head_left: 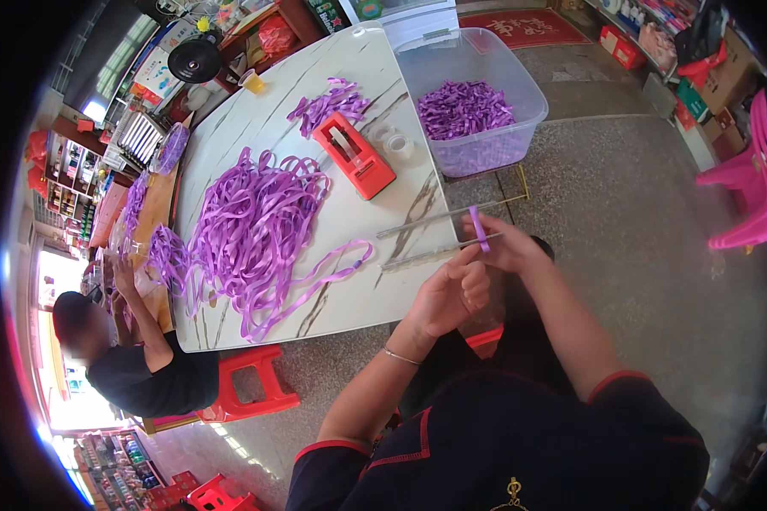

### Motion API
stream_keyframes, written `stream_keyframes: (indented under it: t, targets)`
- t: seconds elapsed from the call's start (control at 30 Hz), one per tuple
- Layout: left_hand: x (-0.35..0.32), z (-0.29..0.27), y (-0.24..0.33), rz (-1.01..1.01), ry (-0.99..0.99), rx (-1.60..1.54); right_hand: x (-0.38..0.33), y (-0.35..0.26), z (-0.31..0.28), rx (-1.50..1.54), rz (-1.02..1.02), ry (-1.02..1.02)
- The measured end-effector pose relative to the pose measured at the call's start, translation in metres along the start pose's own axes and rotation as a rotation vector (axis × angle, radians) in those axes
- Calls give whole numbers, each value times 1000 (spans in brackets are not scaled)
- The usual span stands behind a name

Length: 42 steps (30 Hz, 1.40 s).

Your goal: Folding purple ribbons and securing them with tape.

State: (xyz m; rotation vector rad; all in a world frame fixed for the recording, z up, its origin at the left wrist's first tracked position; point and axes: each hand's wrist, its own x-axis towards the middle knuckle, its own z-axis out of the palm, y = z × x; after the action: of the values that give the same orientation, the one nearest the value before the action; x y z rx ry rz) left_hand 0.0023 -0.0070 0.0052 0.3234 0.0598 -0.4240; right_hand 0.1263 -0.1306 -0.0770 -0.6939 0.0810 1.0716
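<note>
A short purple ribbon (479,228) is wrapped as a band across two thin metal rods (430,221) that jut past the table's right edge. My left hand (456,294) has its fingers curled in, with the thumb and forefinger at the ribbon's lower end. My right hand (510,247) is on the far side of the ribbon, its bent fingers against it; part of its grip is hidden. On the marble-patterned table (405,319) lies a big heap of purple ribbon lengths (256,221), one strand trailing toward the rods. A red tape dispenser (355,157) stands beyond.
A clear plastic bin (520,128) of small purple ribbon pieces stands beside the table. Clear tape rolls (398,146), a smaller ribbon pile (332,104) and a cup of yellow liquid (251,82) are on the tabletop. Another person (145,366) sits at left; pink chairs (754,183) stand right.
</note>
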Motion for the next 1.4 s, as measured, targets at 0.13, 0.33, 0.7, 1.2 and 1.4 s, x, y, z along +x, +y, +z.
stream_keyframes:
  t: [0.13, 0.33, 0.7, 1.2, 1.4]
  targets:
    - [0, 1, -1, -12, 12, -29, -25, -29, 36, -116, 18, -71]
    - [-1, 5, -4, -62, 104, 121, -17, -37, 24, -237, 49, -68]
    - [-16, 32, 22, 101, 189, 1007, -86, -70, 37, -629, -164, 12]
    - [-26, 36, 122, 340, 254, 1432, -73, -22, 104, -587, 82, -199]
    - [-6, 72, 244, 806, 736, 1710, -58, 3, 110, -841, 102, -262]
